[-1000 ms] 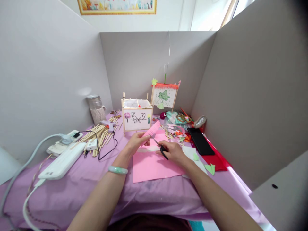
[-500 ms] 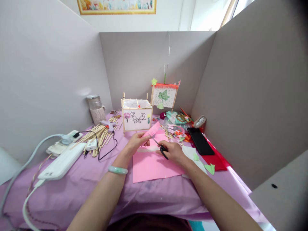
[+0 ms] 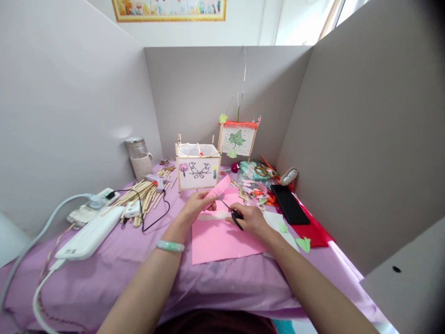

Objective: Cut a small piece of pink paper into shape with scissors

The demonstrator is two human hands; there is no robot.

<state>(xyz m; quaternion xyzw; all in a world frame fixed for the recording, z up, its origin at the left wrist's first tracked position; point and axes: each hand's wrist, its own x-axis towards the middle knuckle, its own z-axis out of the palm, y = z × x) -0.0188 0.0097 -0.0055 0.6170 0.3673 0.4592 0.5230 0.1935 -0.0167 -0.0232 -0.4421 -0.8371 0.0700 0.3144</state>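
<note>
Only one view for me: head cam facing forward and down, close over the left hand (image 3: 199,205), right hand (image 3: 253,221) and table (image 3: 111,278).

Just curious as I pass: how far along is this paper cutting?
Done: the leaf lantern at the back wears an orange fringe. In hand: the left hand holds a pink strip while the right hand works scissors at it. Left, probably: the butterfly lantern shows no fringe, and the pink sheet lies flat beneath.

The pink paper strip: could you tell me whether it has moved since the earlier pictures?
No. The pink paper strip keeps its place just below the butterfly lantern, pinched by the left hand.
</note>
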